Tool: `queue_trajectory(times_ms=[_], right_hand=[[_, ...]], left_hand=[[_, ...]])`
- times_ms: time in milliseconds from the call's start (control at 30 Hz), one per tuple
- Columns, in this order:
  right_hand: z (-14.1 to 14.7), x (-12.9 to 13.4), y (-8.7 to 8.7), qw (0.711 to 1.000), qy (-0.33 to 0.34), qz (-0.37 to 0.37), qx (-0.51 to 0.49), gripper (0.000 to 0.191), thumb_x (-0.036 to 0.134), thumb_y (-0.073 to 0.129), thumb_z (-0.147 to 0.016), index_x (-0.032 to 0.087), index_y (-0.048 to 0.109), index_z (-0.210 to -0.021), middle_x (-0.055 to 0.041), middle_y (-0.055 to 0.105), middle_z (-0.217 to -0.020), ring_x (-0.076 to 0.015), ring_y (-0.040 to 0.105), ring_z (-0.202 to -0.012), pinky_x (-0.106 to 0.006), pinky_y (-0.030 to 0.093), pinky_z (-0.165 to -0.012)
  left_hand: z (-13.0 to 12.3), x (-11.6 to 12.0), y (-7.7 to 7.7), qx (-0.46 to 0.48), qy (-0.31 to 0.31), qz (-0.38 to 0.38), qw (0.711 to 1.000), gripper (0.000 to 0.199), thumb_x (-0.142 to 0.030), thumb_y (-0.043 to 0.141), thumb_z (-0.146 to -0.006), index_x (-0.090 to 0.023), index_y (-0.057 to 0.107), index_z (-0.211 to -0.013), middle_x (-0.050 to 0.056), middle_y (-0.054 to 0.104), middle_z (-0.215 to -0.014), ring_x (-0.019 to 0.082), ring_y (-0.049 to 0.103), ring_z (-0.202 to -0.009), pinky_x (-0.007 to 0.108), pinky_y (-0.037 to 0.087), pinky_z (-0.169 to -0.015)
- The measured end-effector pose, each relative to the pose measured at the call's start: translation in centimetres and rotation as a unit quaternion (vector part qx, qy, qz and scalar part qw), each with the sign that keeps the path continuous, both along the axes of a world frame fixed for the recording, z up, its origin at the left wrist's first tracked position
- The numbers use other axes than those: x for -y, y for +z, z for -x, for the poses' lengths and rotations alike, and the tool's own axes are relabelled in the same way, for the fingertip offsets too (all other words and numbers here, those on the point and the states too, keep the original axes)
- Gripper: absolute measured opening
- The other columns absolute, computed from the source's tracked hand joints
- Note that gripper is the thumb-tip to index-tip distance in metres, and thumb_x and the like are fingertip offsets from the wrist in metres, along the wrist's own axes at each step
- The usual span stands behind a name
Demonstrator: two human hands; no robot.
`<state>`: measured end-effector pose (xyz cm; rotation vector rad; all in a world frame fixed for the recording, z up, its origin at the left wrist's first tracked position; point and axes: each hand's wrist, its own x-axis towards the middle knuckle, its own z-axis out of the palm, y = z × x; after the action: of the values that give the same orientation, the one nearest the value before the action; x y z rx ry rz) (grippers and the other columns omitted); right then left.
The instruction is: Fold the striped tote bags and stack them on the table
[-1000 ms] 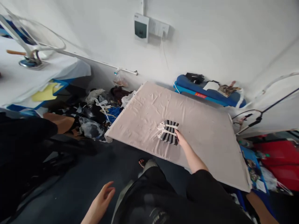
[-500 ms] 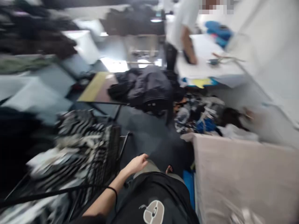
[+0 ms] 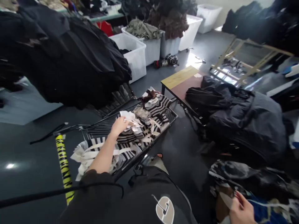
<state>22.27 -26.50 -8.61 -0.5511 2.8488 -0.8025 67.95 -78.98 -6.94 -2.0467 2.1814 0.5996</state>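
Two hands work well apart: the left hand (image 3: pixel 119 126), fingers curled, closes on white-tied striped knit pieces (image 3: pixel 154 105) heaped in a black wire cart (image 3: pixel 171 113), while the right hand (image 3: pixel 241 210), low at the frame's edge, meets a mottled fabric heap (image 3: pixel 247 177), its grip hard to make out. A dark padded coat (image 3: pixel 240 118) lies between them, farther off.

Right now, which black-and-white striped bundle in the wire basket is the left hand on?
The middle striped bundle, topped with crumpled white strips, under the left hand; the other bundles, at the near and far ends of the wire basket, lie clear of the hand.
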Motion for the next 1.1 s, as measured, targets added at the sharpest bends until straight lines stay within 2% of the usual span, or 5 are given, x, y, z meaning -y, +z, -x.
queue_trajectory(times_ms=[133,333,533,733,1100], right_hand=[[-2.4,5.2,-1.8,0.999,0.009,-0.023,0.031,0.051,0.053,0.05,-0.083,0.019,0.067,-0.117,-0.0162,0.066,-0.125,-0.0373,0.065,-0.106,-0.053,0.049,-0.099],[-3.7,6.9,-2.5,0.996,-0.009,-0.055,0.062,0.055,0.055,0.05,-0.082,0.016,0.068,-0.117,-0.017,0.068,-0.122,-0.0354,0.067,-0.102,-0.053,0.051,-0.098],[-4.0,9.1,-2.7,0.996,-0.011,-0.066,0.067,0.052,0.051,0.052,-0.084,0.019,0.068,-0.121,-0.0145,0.069,-0.122,-0.0344,0.067,-0.107,-0.05,0.051,-0.099],[-4.7,10.5,-2.5,0.997,-0.017,-0.039,0.069,0.053,0.051,0.052,-0.084,0.016,0.068,-0.12,-0.0153,0.068,-0.124,-0.0314,0.067,-0.102,-0.047,0.052,-0.097],[-6.0,9.0,-3.3,0.998,-0.033,0.007,0.06,0.055,0.058,0.052,-0.081,0.015,0.069,-0.113,-0.0152,0.069,-0.116,-0.032,0.068,-0.101,-0.046,0.053,-0.095]], left_hand=[[-2.0,3.8,-1.5,0.065,-0.065,-0.042,0.995,0.052,-0.037,0.053,-0.092,-0.015,0.06,-0.138,0.022,0.06,-0.142,0.036,0.055,-0.134,0.045,0.047,-0.108],[-1.6,6.9,-1.0,0.139,-0.211,-0.15,0.956,0.064,-0.037,0.066,-0.08,-0.017,0.056,-0.14,0.023,0.056,-0.143,0.04,0.053,-0.133,0.055,0.047,-0.104],[0.0,7.2,-1.2,0.156,-0.299,-0.127,0.933,0.067,-0.043,0.072,-0.077,-0.009,0.057,-0.133,0.027,0.058,-0.137,0.041,0.055,-0.129,0.055,0.047,-0.104],[1.9,7.1,-2.9,0.139,-0.334,-0.096,0.928,0.061,-0.038,0.077,-0.075,-0.006,0.062,-0.125,0.029,0.06,-0.131,0.043,0.054,-0.128,0.053,0.047,-0.102],[3.8,6.9,-1.9,0.172,-0.352,-0.102,0.914,0.061,-0.023,0.077,-0.066,-0.006,0.063,-0.123,0.03,0.064,-0.125,0.044,0.059,-0.12,0.055,0.045,-0.101]])
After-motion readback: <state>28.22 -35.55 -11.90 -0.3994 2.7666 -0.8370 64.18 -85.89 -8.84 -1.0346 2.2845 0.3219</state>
